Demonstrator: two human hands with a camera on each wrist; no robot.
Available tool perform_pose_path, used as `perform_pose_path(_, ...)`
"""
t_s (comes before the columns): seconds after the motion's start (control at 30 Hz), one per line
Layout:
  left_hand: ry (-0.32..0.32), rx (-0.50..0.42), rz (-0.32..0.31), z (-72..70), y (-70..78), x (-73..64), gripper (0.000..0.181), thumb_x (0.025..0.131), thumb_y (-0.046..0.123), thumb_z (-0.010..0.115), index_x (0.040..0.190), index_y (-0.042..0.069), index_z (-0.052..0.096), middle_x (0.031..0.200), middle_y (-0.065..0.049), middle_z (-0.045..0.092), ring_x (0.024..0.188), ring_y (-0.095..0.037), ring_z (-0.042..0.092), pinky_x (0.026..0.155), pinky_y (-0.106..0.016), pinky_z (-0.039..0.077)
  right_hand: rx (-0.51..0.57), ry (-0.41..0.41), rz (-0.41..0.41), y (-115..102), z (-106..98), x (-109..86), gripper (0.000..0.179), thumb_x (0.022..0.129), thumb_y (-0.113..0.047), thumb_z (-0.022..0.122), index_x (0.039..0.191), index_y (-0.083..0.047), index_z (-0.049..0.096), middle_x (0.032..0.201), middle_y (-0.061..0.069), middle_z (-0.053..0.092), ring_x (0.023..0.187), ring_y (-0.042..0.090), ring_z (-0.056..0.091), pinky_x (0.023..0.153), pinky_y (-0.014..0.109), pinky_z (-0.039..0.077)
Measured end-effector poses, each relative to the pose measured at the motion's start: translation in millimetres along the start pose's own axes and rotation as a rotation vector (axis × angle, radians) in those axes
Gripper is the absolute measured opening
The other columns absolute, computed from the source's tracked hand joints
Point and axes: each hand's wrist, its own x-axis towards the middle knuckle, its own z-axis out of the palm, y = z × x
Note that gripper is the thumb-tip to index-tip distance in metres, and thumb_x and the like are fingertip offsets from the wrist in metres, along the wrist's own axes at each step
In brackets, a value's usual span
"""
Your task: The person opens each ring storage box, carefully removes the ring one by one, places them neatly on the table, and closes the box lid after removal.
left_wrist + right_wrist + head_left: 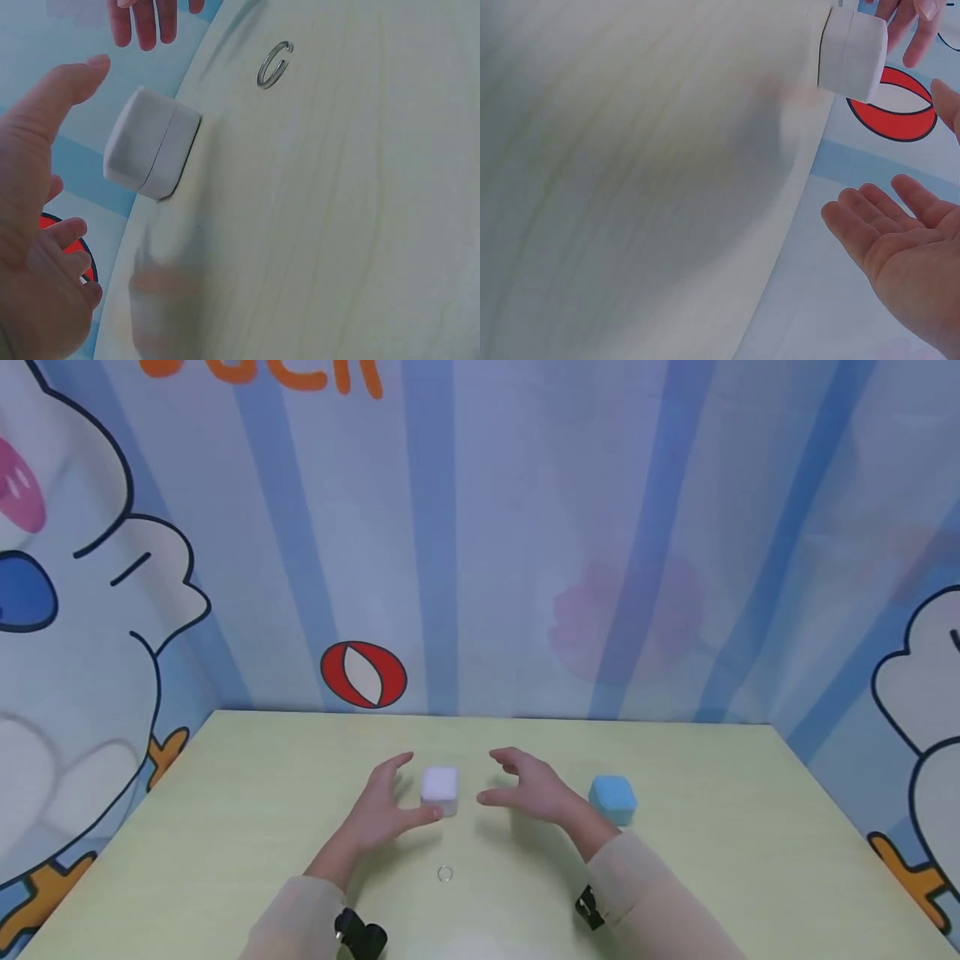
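Two bare hands reach over a pale worktop (750,827), one on each side of a small white box (439,785) that stands upright. The left hand (382,818) is spread, its thumb passing in front of the box's near side; the head view makes contact hard to judge, but the left wrist view shows a gap. The right hand (531,787) is also spread, holding nothing, a little apart from the box's right side.

To take the box well, both hands would best close level and together, low on its sides, with light pressure, so that it neither tips nor slides. A seam runs around it, so gripping below that line would probably leave the upper part free. The forearms should keep clear of the ring and the blue box.

Counted: one white box; one blue box (612,799), beside the right forearm; one ring (263,71), with a gap in its band, nearer the person.
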Motion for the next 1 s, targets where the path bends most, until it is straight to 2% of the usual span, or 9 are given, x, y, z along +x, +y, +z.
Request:
perform_pose_path(0.2,-0.005,-0.001,0.030,1.6,2.2,-2.5,0.094,0.073,0.035,0.081,0.148,0.014,0.027,0.151,-0.013,0.027,0.135,-0.035,0.032,0.104,-0.060,0.035,0.021,0.012,-0.007,5,-3,-4.7,0.069,0.081,-0.033,0.074,0.139,-0.011,0.044,0.143,0.008,0.047,0.132,0.029,0.045,0.106,0.047,0.039)
perform_pose_path(0.4,-0.008,0.041,0.051,4.1,3.0,-2.9,0.096,0.072,0.036,0.081,0.148,0.015,0.027,0.152,-0.011,0.027,0.136,-0.034,0.031,0.103,-0.060,0.036,0.021,0.021,-0.021,12,-7,-9.8,0.069,0.080,-0.032,0.074,0.139,-0.010,0.045,0.143,0.008,0.048,0.132,0.029,0.044,0.106,0.046,0.039)
perform_pose_path(0.7,-0.005,0.070,0.083,7.4,5.2,-4.6,0.094,0.071,0.034,0.082,0.146,0.015,0.030,0.153,-0.012,0.027,0.139,-0.035,0.028,0.106,-0.063,0.030,0.010,0.033,-0.031,21,-14,-15.5,0.067,0.081,-0.031,0.074,0.138,-0.008,0.046,0.142,0.010,0.048,0.132,0.032,0.044,0.105,0.048,0.039)
perform_pose_path(1.0,0.005,0.151,0.125,15.0,8.6,-7.2,0.094,0.068,0.038,0.083,0.145,0.016,0.034,0.153,-0.014,0.026,0.134,-0.039,0.033,0.100,-0.064,0.036,0.029,0.019,-0.040,27,-19,-20.9,0.069,0.081,-0.035,0.073,0.138,-0.007,0.045,0.142,0.010,0.048,0.133,0.033,0.043,0.106,0.049,0.037)
